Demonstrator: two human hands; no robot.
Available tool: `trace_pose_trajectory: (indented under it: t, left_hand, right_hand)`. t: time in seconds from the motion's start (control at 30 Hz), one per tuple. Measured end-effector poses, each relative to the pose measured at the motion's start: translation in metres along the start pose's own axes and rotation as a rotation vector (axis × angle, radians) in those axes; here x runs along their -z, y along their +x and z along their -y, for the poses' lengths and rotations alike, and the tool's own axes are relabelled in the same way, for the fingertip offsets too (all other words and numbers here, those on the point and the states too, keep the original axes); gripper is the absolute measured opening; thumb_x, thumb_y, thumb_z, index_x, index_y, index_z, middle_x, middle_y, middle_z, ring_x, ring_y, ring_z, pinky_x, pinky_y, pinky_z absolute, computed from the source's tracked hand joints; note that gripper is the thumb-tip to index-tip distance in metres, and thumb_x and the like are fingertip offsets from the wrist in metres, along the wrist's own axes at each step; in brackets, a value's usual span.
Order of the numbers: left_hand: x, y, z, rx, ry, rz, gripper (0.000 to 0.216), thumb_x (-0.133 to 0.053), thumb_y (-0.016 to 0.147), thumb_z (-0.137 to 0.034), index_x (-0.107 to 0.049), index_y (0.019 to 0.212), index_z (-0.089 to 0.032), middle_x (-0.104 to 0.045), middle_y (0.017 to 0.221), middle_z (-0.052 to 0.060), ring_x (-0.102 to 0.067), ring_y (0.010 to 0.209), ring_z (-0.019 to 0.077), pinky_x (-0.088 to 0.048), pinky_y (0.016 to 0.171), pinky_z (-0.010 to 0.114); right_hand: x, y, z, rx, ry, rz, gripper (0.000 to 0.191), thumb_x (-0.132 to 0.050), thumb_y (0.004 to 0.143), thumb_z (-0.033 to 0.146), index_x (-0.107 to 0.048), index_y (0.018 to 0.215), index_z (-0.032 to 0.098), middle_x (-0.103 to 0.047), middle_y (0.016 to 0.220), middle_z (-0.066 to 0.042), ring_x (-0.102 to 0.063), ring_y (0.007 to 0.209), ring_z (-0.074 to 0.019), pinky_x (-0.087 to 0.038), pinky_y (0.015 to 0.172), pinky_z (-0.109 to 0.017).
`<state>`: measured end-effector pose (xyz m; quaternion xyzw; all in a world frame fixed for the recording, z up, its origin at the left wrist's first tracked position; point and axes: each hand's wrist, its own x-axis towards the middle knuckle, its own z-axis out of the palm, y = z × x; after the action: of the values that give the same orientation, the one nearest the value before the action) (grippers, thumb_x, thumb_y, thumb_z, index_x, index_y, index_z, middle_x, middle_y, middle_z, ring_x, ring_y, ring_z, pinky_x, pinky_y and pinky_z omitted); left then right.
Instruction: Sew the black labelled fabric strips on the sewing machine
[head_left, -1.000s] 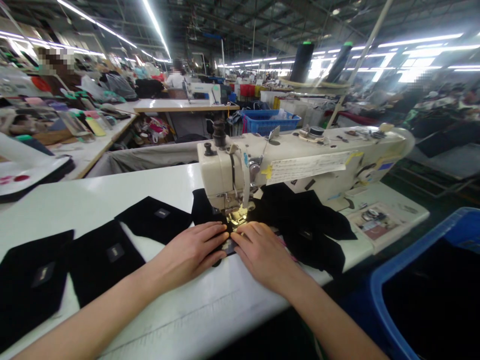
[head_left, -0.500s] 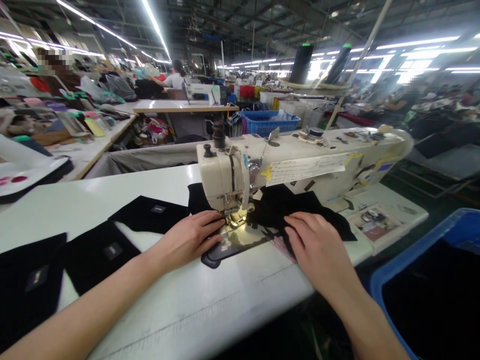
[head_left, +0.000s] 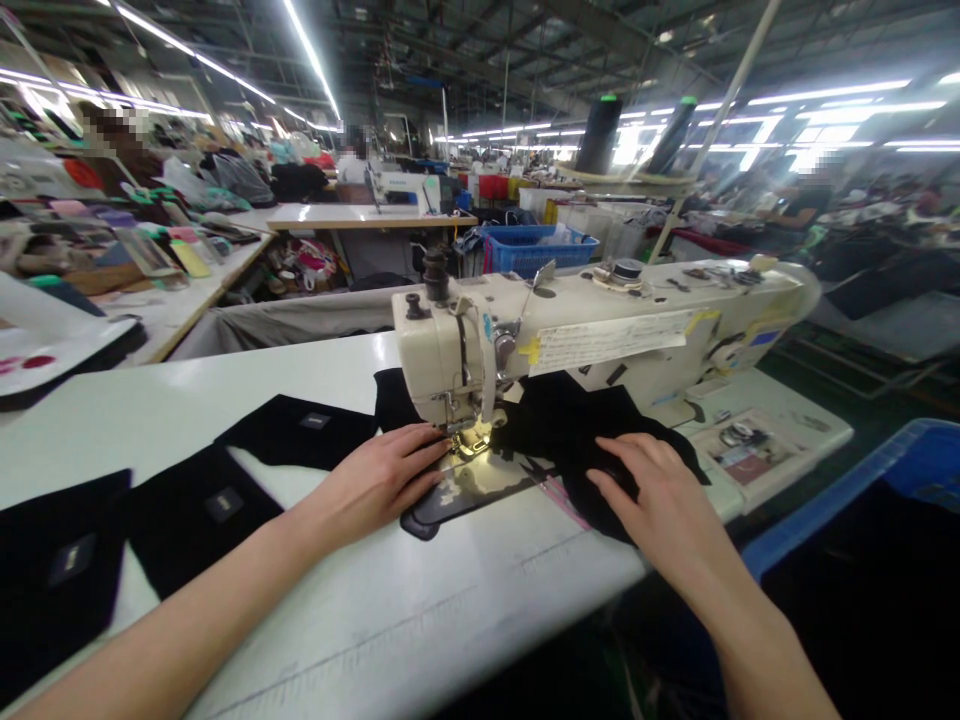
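Observation:
A cream sewing machine (head_left: 600, 330) stands on the white table (head_left: 420, 620). My left hand (head_left: 375, 480) lies flat beside the lit presser foot (head_left: 472, 440), fingers stretched out, touching the edge of black fabric there. My right hand (head_left: 664, 510) rests open on a heap of black fabric (head_left: 585, 430) under the machine's arm. The shiny needle plate (head_left: 465, 490) between the hands is bare. A chain of black fabric pieces with small labels (head_left: 300, 430) trails to the left across the table.
A blue bin (head_left: 870, 470) stands low at the right. A small tray of bits (head_left: 739, 450) sits at the table's right end. Behind are a blue basket (head_left: 536, 245), other machines, cluttered worktables (head_left: 150, 270) and people.
The piece under the needle a second ago has passed to the left and the plate is bare. My right hand moved right onto the black heap. The left hand stays by the presser foot.

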<state>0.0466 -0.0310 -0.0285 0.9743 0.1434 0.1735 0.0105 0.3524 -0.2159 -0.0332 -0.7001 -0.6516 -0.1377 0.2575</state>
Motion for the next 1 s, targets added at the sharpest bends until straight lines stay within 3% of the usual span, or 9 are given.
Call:
trace_pose_trajectory:
  t: [0.2,0.53,0.77,0.9,1.0]
  left_hand:
    - [0.002,0.002,-0.001,-0.003,-0.001,-0.009,0.039,-0.04,0.105,-0.036,-0.07,0.12,-0.015,-0.068,0.121,0.014,-0.066,0.113,0.0257,-0.057,0.101,0.042]
    - [0.002,0.003,0.001,0.015,-0.033,0.007,0.038,-0.042,0.105,-0.035,-0.069,0.123,-0.017,-0.068,0.12,0.013,-0.066,0.111,0.0256,-0.057,0.098,0.041]
    - [-0.005,-0.002,0.006,0.052,-0.057,-0.017,0.037,-0.044,0.102,-0.037,-0.07,0.125,-0.023,-0.068,0.128,0.012,-0.065,0.114,0.0289,-0.052,0.104,0.042]
    - [-0.01,-0.006,0.007,0.081,-0.051,-0.041,0.038,-0.045,0.102,-0.039,-0.069,0.128,-0.022,-0.066,0.131,0.013,-0.064,0.118,0.0299,-0.052,0.105,0.042]
    - [-0.011,-0.006,0.006,0.096,-0.03,-0.049,0.04,-0.043,0.103,-0.041,-0.067,0.13,-0.022,-0.062,0.137,0.014,-0.062,0.122,0.0313,-0.051,0.107,0.046]
  right_hand:
    - [-0.001,0.006,0.001,0.066,0.007,-0.059,0.031,-0.046,0.105,0.032,-0.071,0.103,0.014,-0.068,0.099,-0.012,-0.065,0.09,-0.0279,-0.053,0.086,-0.046]
    - [0.009,0.015,0.004,-0.103,0.068,-0.281,0.025,-0.049,0.103,0.032,-0.069,0.104,0.018,-0.073,0.106,-0.011,-0.069,0.099,-0.0267,-0.052,0.093,-0.042]
    - [0.009,0.023,0.002,-0.139,0.171,-0.237,0.023,-0.051,0.102,0.034,-0.069,0.101,0.019,-0.074,0.101,-0.01,-0.07,0.091,-0.0237,-0.056,0.086,-0.038]
    - [0.01,0.018,0.003,-0.142,0.291,-0.175,0.023,-0.047,0.103,0.029,-0.068,0.102,0.019,-0.073,0.103,-0.009,-0.07,0.096,-0.0224,-0.056,0.091,-0.038]
    - [0.005,0.015,-0.001,-0.12,0.258,-0.18,0.025,-0.046,0.099,0.023,-0.068,0.111,0.017,-0.071,0.111,-0.013,-0.069,0.104,-0.025,-0.055,0.095,-0.043]
